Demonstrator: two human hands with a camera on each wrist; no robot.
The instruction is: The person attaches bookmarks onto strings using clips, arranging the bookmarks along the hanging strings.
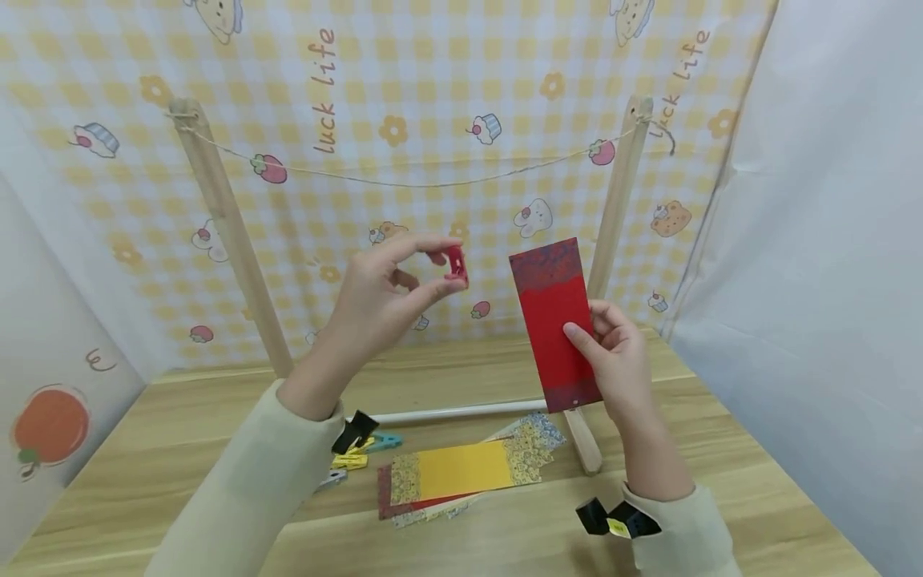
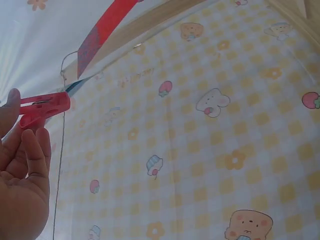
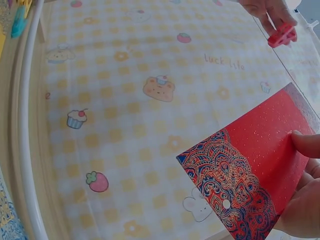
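Observation:
In the head view my left hand (image 1: pixel 382 288) pinches a red clothespin (image 1: pixel 457 267) between thumb and index finger, raised below the string. The left wrist view shows this clothespin (image 2: pixel 45 107) from the side, with a thumb and fingers at its handles. My right hand (image 1: pixel 620 357) grips a red card (image 1: pixel 555 324) by its right edge, thumb on the front. Dark patterned bands cover both ends of the card. In the right wrist view a small round hole shows in the card's patterned end (image 3: pixel 230 182). The card and clothespin are apart.
A string (image 1: pixel 425 185) sags between two wooden posts (image 1: pixel 223 216) before a checked cloth. On the table lie a yellow patterned card (image 1: pixel 465 471) atop other cards, a white rod (image 1: pixel 454 413), and several clothespins (image 1: pixel 349 462) partly behind my left sleeve.

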